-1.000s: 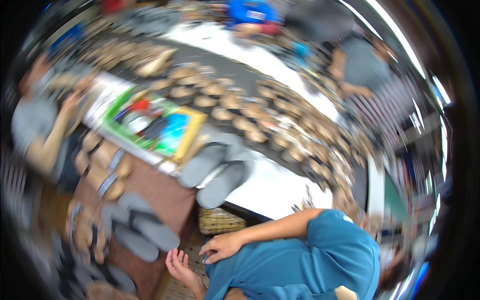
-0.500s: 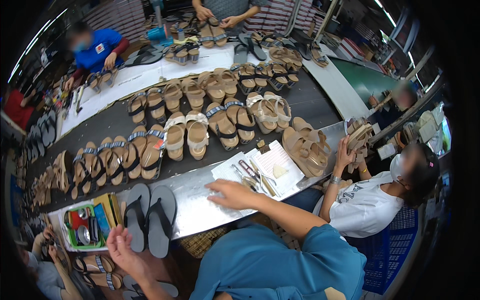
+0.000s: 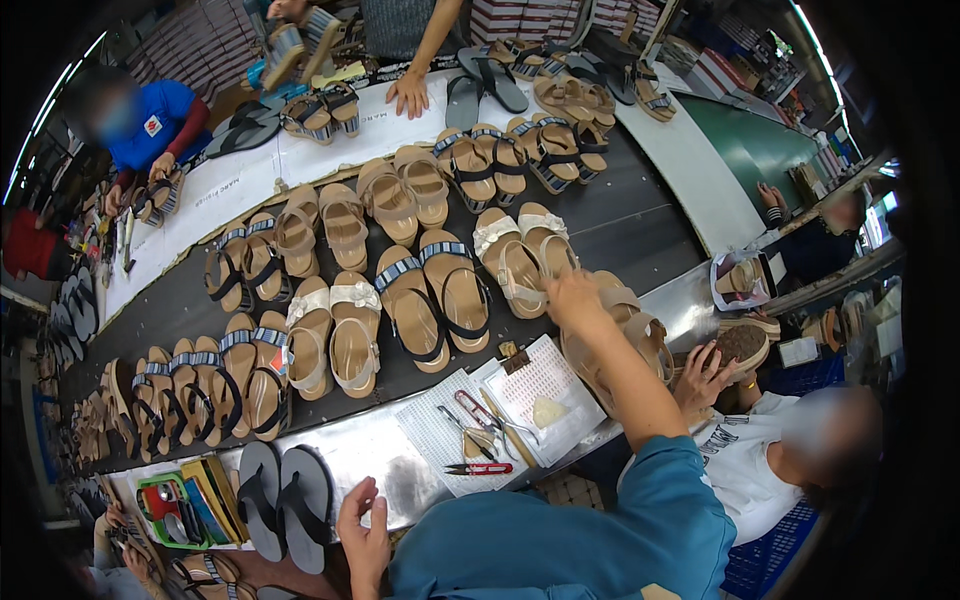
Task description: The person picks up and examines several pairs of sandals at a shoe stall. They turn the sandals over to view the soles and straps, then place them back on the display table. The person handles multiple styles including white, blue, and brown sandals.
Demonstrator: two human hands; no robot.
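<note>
My right hand point(image 3: 574, 300) reaches across the bench to a pair of tan sandals with white front straps point(image 3: 515, 262). Its fingers curl at the heel of the right-hand sandal, which stands on the dark worktop; the fingertips are partly hidden. Close to my body, my left hand point(image 3: 365, 530) is raised with its fingers apart and nothing in it. Beside it, grey flip-flops with black straps point(image 3: 305, 510) lie at the metal edge. Beneath my right forearm sits a larger pair of tan strapped sandals point(image 3: 652, 345), partly covered by the arm.
Sandals stand in rows on the dark worktop point(image 3: 640, 215). Red-handled snips point(image 3: 478, 468) and other tools lie on printed sheets beside a clipboard point(image 3: 515, 360). A green tray point(image 3: 172, 512) holds small items at left. To my right, a person holds a sandal point(image 3: 742, 345); others work opposite.
My right hand has gone from above the metal edge out to the white-strapped sandals. My left hand has come right, away from the flip-flops. Across the bench, a person has lifted a pair of sandals.
</note>
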